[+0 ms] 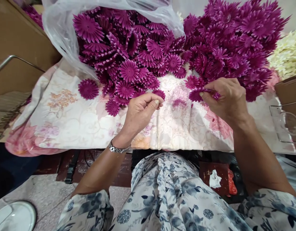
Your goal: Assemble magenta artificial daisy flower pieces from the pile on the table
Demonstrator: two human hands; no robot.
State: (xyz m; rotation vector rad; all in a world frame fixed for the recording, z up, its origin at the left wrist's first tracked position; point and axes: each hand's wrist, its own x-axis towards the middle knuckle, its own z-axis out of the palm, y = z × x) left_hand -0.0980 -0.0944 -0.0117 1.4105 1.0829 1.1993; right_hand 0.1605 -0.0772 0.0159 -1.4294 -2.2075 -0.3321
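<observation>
My right hand (225, 98) pinches a small purple fabric flower (195, 95) at the foot of a big heap of purple flowers (229, 41) on the right. My left hand (140, 110) is curled with thumb and fingertips pressed together, touching a purple petal piece (160, 93) at the edge of a second pile of flat purple flower layers (128, 54) spilling from a clear plastic bag (63, 35). What the left fingers hold, if anything, is too small to make out. A single loose flower layer (88, 89) lies to the left on the cloth.
A pale floral cloth (73, 122) covers the table. Cream-coloured flowers (288, 53) lie at the far right beside a clear plastic tray (284, 123). A brown cardboard box (15, 41) stands at the left. A white plate (15, 216) sits on the floor.
</observation>
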